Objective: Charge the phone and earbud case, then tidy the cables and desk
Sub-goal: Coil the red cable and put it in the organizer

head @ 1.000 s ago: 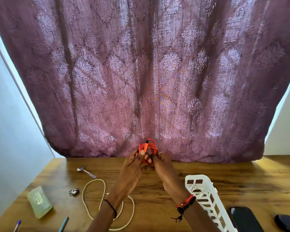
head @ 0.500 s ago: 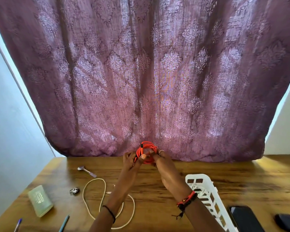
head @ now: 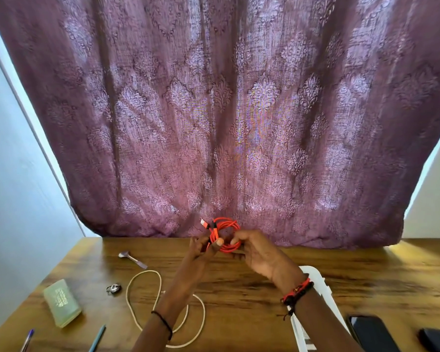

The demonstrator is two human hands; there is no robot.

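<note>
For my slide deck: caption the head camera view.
Left hand and right hand grip a coiled orange cable over the desk; a cream cable lies loose.

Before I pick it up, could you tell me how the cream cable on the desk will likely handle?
The cream cable lies in loose curves on the desk, so it will probably flop and trail. It looks thin, hence likely light.

Thin black band (head: 163, 322) on left wrist, red-and-black bracelets (head: 297, 292) on right
</note>
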